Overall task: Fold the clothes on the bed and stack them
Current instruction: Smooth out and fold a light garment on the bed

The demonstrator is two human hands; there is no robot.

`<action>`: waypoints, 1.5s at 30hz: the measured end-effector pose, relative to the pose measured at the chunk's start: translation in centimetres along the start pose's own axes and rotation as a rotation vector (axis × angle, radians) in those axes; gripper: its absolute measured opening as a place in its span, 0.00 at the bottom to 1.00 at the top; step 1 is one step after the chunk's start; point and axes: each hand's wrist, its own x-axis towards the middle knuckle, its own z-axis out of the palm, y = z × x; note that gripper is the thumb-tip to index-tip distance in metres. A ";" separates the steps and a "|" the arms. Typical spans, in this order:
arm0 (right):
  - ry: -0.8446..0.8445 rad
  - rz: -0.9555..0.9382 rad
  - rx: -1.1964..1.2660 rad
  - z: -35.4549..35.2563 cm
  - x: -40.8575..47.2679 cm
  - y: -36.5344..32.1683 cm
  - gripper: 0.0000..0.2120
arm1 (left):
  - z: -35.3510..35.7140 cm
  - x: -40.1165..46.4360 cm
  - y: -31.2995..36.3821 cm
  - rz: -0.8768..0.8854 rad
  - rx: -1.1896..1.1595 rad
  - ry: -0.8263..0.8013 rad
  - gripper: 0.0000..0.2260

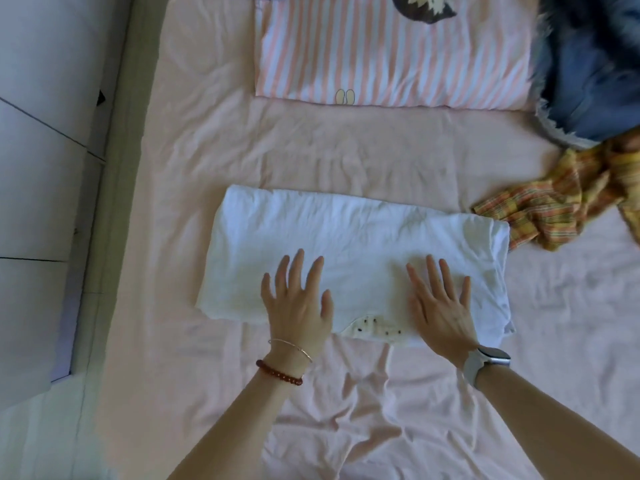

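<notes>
A white T-shirt [353, 258] lies across the middle of the bed [194, 168], already folded into a long band running from the bed's left side toward its right. A speckled patch shows at its near edge, between the two hands. The left hand [298, 303] rests flat on the near left part of the band, fingers spread and straight, gripping nothing. The right hand [440, 303] lies flat on the near right part in the same way, fingers splayed, holding nothing.

By the look of it the shirt is partway folded: narrowed lengthwise, but not yet doubled over into a compact packet. The hands seem to be smoothing it or pressing it down before that last fold.

Plenty is left. A yellow checked garment [561, 202] lies crumpled near the bed's right edge, touching or just beside the shirt's far right corner. Beyond it, at the far right corner of the bed, sits a heap of blue denim [595, 71] with a frayed edge, also unfolded. No stack of folded clothes is visible yet.

A striped pillow [391, 60] lies at the far edge. No containers are in view.
</notes>
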 end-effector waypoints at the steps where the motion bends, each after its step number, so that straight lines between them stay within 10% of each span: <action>1: 0.014 0.024 0.002 -0.1 0.3 1.3 0.24 | 1.0 0.3 1.9 0.076 0.044 -0.057 0.24; 11: 0.075 0.190 0.045 -0.4 4.8 12.2 0.25 | 7.6 -0.1 6.8 0.251 0.329 -0.370 0.27; 15: 0.218 0.100 0.280 -1.2 3.9 12.6 0.25 | 7.3 0.0 7.9 0.324 0.286 -0.291 0.28; 18: 0.408 0.376 0.618 -1.2 2.0 11.6 0.25 | 7.8 -0.4 9.9 0.439 0.244 -0.277 0.27; 22: 0.183 0.636 0.960 0.5 -0.3 11.1 0.19 | 9.6 -1.3 12.3 0.440 0.295 -0.379 0.26; 30: 0.143 0.526 1.273 -0.1 -1.6 9.7 0.13 | 9.6 -0.8 12.2 0.406 0.301 -0.479 0.25; 45: 0.075 -0.092 1.044 -9.7 -1.6 -11.8 0.24 | -6.2 -0.2 -3.5 -0.856 -1.516 -0.246 0.16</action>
